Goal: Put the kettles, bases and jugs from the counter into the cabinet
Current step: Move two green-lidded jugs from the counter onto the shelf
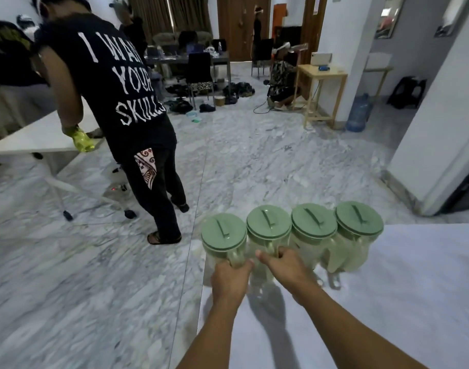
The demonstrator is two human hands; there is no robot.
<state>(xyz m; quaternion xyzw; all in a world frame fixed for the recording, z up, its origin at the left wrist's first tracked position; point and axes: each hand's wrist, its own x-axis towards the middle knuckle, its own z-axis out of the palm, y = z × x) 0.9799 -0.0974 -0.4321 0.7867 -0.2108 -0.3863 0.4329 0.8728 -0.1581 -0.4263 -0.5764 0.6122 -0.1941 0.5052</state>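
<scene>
Left hand (232,280) closed round handle of leftmost jug (224,239). Right hand (284,265) closed round handle of second jug (268,230). Third jug (313,227) and fourth jug (359,222) unheld alongside. All four in a row on white tabletop (387,302). Cabinet, kettles, bases not in view. Judgement: nothing stowed yet.

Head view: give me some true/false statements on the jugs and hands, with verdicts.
1. Four jugs stand in a row on the counter. True.
2. The lids are red. False: they are green, as on the rightmost jug.
3. The left hand grips the handle of the leftmost jug. True.
4. The right hand hangs free. False: it holds the second jug by its handle.
5. One jug lies tipped over. False: all are upright.
</scene>
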